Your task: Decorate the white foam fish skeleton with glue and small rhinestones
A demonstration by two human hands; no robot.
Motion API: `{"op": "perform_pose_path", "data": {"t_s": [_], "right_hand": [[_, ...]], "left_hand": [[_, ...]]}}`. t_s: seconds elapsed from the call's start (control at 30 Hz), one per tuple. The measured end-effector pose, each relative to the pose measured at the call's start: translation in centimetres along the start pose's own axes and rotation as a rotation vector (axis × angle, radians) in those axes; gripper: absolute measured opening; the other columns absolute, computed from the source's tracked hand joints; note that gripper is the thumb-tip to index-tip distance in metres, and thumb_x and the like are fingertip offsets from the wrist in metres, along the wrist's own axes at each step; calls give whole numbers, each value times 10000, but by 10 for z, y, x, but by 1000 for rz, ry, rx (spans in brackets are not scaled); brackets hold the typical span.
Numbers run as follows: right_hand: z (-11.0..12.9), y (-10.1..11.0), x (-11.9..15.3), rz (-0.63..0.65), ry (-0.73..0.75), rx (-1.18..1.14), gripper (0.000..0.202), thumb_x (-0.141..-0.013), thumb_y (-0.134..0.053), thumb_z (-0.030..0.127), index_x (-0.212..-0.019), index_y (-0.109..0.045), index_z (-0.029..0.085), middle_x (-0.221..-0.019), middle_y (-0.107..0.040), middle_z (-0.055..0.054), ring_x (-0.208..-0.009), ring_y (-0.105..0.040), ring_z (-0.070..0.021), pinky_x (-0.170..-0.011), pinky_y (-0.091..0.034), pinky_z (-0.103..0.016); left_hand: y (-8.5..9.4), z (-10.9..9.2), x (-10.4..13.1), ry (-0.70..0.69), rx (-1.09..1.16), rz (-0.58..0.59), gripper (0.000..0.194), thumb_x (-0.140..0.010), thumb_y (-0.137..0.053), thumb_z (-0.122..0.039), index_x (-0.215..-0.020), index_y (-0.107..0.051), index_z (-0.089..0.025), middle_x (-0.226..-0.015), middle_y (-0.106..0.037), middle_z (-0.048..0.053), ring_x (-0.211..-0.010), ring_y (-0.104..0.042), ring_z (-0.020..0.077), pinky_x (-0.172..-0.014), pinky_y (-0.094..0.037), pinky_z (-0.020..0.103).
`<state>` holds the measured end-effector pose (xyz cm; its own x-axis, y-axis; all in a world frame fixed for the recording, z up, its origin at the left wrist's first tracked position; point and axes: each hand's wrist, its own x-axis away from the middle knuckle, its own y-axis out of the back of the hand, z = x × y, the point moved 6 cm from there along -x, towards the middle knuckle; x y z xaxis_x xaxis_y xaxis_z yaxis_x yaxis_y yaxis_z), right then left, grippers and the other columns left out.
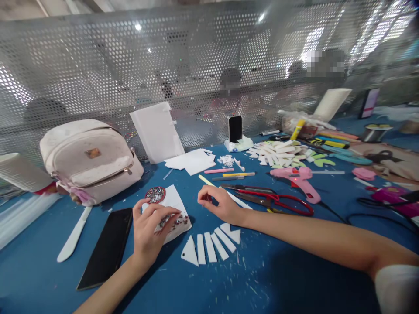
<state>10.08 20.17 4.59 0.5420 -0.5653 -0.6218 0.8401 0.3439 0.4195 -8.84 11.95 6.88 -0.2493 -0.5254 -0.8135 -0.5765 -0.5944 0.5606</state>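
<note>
My left hand (150, 224) is over a white sheet (175, 198) strewn with small dark, shiny bits (180, 221), its thumb and index tips close together in a pinch. What it holds, if anything, is too small to make out. Beside its fingers sits a round red-rimmed dish (155, 194) of similar bits. My right hand (221, 203) has its fingers curled into a pinch above the table, just right of the sheet; its contents cannot be made out. In front of both hands lie several white foam strips (210, 247) in a fan, with a pointed end piece bearing a dark dot (190, 251).
Scissors (281, 203) and a pink glue gun (299, 179) with its cord lie right of my right hand. Behind are pens (238, 174), a pile of white pieces (278, 151) and a propped phone (235, 128). Left are a black phone (106, 248), a white knife (74, 235) and a backpack (91, 161).
</note>
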Motion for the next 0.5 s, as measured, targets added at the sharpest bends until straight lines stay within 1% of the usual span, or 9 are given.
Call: {"op": "perform_pose_path", "data": {"t_s": [0.13, 0.23, 0.37, 0.5], "right_hand": [[0, 0, 1, 7, -1, 10, 164, -1006, -521, 312, -914, -581, 189, -834, -579, -20, -707, -516, -132, -654, -414, -256], [0, -2, 0, 29, -14, 25, 171, -1007, -519, 319, -921, -587, 187, -853, -597, -27, -728, -534, -136, -670, -428, -257], [3, -6, -2, 92, -10, 41, 154, -988, -569, 326, -974, -615, 179, -884, -636, -33, -744, -569, -133, -682, -445, -247], [6, -12, -2, 178, 66, 78, 187, -966, -618, 340, -1024, -642, 163, -865, -637, -32, -761, -579, -142, -717, -460, -259]], "left_hand": [[1, 1, -1, 16, 14, 0, 136, -869, -741, -162, -932, -671, -260, -808, -751, -35, -688, -673, 157, -1029, -342, 468], [-2, 0, -1, 52, 63, 46, 115, -888, -710, -159, -914, -672, -264, -816, -746, -39, -697, -667, 155, -1023, -353, 445], [-10, -1, 2, 125, 155, 106, 84, -911, -681, -184, -924, -661, -264, -829, -754, -44, -680, -673, 149, -1020, -365, 427], [-21, 1, 8, 214, 207, 159, 74, -909, -684, -213, -943, -638, -260, -808, -766, -51, -656, -684, 153, -1021, -363, 432]]}}
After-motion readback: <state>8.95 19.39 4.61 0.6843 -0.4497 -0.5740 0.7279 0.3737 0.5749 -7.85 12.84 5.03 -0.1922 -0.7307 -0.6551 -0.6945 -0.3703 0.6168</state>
